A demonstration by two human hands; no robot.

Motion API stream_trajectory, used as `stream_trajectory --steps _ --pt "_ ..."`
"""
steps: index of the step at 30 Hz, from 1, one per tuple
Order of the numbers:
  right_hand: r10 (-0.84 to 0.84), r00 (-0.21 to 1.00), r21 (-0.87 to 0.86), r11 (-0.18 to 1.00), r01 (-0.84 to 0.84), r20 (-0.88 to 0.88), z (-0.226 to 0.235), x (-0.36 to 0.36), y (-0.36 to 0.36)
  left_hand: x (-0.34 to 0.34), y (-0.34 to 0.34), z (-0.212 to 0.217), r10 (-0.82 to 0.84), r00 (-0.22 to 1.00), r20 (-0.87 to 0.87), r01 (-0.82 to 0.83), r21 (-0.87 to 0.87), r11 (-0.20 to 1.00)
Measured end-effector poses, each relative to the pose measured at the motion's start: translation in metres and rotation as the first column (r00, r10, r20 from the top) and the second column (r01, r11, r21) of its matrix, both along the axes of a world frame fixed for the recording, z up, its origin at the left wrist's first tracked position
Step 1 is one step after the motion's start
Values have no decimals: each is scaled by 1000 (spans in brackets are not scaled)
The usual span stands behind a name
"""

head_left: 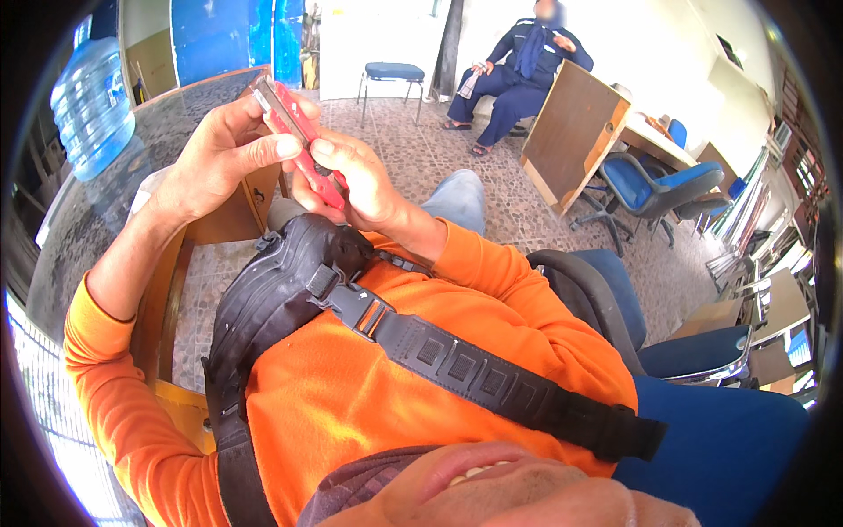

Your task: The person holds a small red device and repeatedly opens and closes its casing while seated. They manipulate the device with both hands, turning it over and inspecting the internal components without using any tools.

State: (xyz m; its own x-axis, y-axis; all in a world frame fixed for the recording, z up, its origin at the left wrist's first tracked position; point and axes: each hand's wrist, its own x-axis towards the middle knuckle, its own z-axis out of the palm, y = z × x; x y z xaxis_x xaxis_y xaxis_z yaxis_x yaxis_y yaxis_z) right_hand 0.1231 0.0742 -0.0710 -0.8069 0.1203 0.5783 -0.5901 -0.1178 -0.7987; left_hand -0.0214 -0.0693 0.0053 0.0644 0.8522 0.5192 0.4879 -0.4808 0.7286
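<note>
In front of my chest I hold a red stapler with a metal strip along it, tilted with its upper end to the left. My left hand is closed around its upper part, the thumb lying against its side. Lower down, my right hand grips the other end, its thumb pressed on the metal strip. Fingers cover part of the stapler, so I cannot tell whether its halves are apart. Just below my hands, a black bag hangs on a wide strap across my orange top.
A dark tabletop with a large blue water bottle stands to my left. A blue stool is ahead. A seated person is beyond, near a wooden desk. Blue office chairs stand at the right.
</note>
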Motion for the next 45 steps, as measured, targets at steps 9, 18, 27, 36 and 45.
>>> stream_trajectory --steps 9,18,27,36,45 --pt "-294 908 9 950 311 -298 8 5 -18 17 -9 16 119 988 100 -123 28 992" --pt "-306 879 102 926 364 -366 1 2 -24 16 -3 3 116 952 283 -128 24 992" --pt "-501 730 368 640 674 -465 -5 -4 -10 5 5 -14 187 953 238 -188 -16 982" --pt "-460 797 451 659 602 -392 -9 -8 -4 -2 11 -18 252 929 273 -250 -43 967" --pt "-423 872 275 832 482 -248 -17 -12 -3 -4 12 -21 246 942 226 -240 -54 969"
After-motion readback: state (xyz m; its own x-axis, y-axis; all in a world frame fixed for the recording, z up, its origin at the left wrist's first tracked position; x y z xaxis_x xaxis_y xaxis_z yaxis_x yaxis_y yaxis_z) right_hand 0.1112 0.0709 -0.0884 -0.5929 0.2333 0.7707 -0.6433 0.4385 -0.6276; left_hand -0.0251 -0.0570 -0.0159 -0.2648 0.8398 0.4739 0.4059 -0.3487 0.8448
